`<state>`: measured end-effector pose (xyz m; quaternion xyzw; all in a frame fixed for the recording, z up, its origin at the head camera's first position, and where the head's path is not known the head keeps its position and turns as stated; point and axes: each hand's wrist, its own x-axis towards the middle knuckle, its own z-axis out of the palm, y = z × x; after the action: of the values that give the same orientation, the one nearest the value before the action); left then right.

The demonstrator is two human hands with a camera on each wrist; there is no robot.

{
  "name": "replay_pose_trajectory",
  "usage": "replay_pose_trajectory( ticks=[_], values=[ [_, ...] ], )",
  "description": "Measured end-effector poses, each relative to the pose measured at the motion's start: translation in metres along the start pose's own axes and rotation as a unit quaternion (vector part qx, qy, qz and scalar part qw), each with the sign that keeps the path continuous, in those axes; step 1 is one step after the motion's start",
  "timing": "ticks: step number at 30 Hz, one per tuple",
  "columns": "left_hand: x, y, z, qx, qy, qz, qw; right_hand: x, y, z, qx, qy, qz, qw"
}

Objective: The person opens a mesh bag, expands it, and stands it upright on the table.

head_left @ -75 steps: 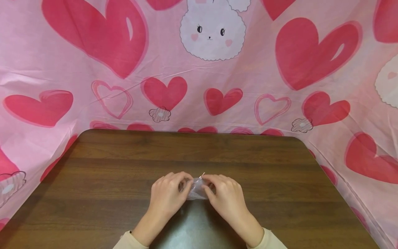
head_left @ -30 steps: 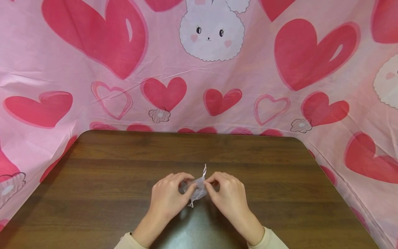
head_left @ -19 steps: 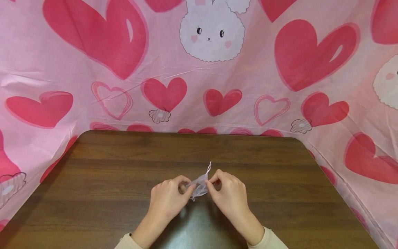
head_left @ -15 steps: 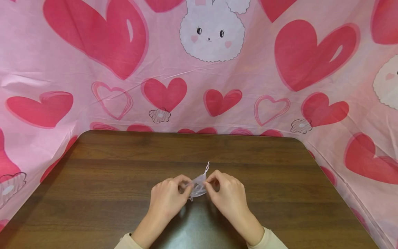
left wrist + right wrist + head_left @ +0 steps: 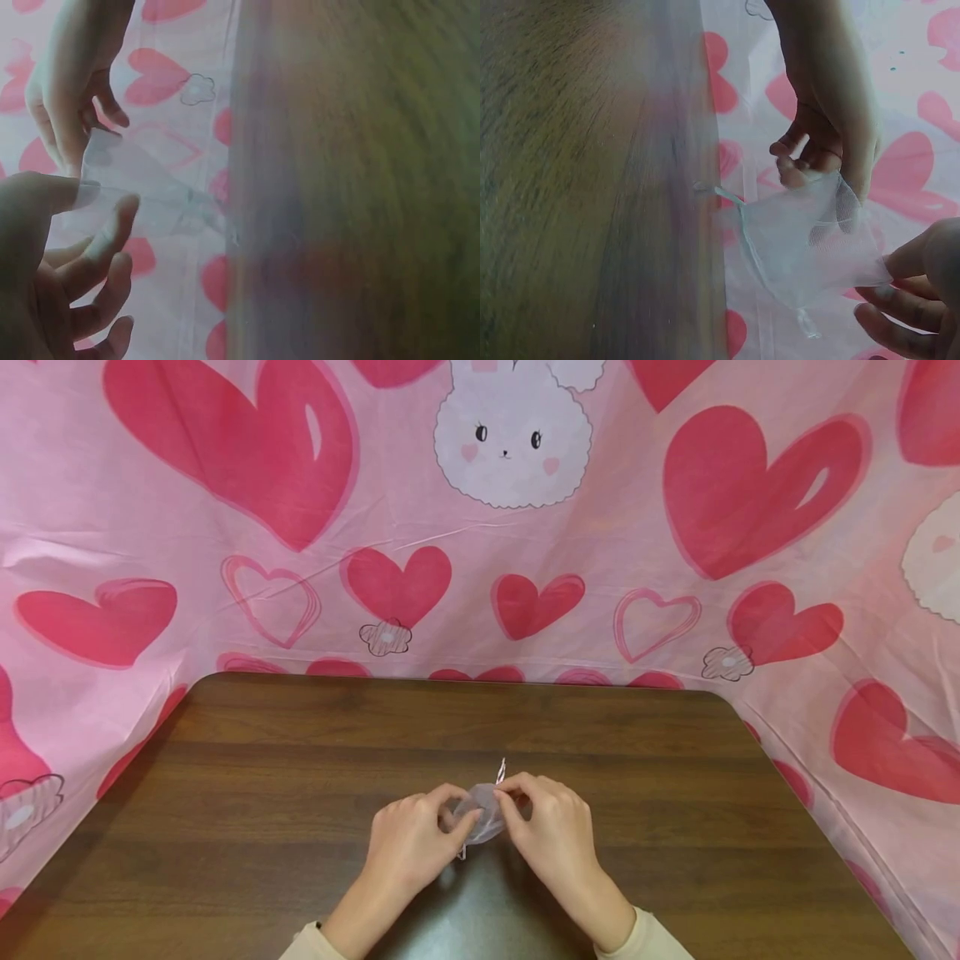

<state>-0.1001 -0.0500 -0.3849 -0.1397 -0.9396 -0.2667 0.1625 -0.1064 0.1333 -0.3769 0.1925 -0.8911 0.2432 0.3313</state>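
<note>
Between both hands is a small sheer whitish drawstring pouch [image 5: 486, 820], with one cord loop [image 5: 501, 770] sticking out at its far side and another near the left thumb. My left hand [image 5: 411, 837] pinches its left part; through the mesh the left thumb shows in the left wrist view. With thumb and index finger my right hand [image 5: 551, 822] grips the opposite side. The right wrist view shows the pouch [image 5: 799, 244] stretched out, its drawstring [image 5: 754, 255] running along the edge nearer the table. I see nothing inside the translucent fabric.
A brown wood-grain table [image 5: 300, 735] lies under the hands, with rounded far corners. Behind it and along both sides hangs a pink cloth [image 5: 480, 543] printed with red hearts and a white rabbit face.
The pouch has turned and now looks rounder and more spread than half a second ago. My left hand has shifted slightly right. Both cord loops stick out more than 2.5 seconds ago.
</note>
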Motion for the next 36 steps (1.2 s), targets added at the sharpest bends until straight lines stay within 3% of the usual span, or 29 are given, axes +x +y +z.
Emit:
replay_pose_trajectory(
  ticks=[4,10,17,22,25,30,33,36],
  values=[
    [0.0,0.001,0.001,-0.014,-0.019,-0.003,0.9997,0.001,0.0,-0.001,0.008,0.017,0.0,0.9998],
    [0.0,0.001,0.001,0.003,0.02,0.019,0.9996,0.001,0.001,0.0,0.009,0.021,-0.015,0.9996],
    [-0.002,0.0,0.003,0.021,0.011,0.035,0.9991,0.002,0.002,-0.003,0.009,0.026,-0.009,0.9996],
    [-0.002,-0.002,0.003,0.024,0.035,0.03,0.9987,0.003,0.002,-0.004,0.028,0.028,-0.027,0.9989],
    [0.0,-0.003,0.002,0.008,0.045,0.014,0.9989,0.005,0.001,-0.006,0.044,0.039,-0.035,0.9977],
    [0.004,-0.006,-0.004,-0.062,0.041,-0.04,0.9964,0.007,0.001,-0.01,0.071,0.061,-0.033,0.9951],
    [0.007,-0.009,-0.009,-0.117,0.034,-0.08,0.9894,0.007,0.001,-0.012,0.079,0.061,-0.026,0.9947],
    [0.009,-0.012,-0.014,-0.179,0.03,-0.12,0.9762,0.007,0.002,-0.012,0.084,0.047,-0.009,0.9953]
  ],
)
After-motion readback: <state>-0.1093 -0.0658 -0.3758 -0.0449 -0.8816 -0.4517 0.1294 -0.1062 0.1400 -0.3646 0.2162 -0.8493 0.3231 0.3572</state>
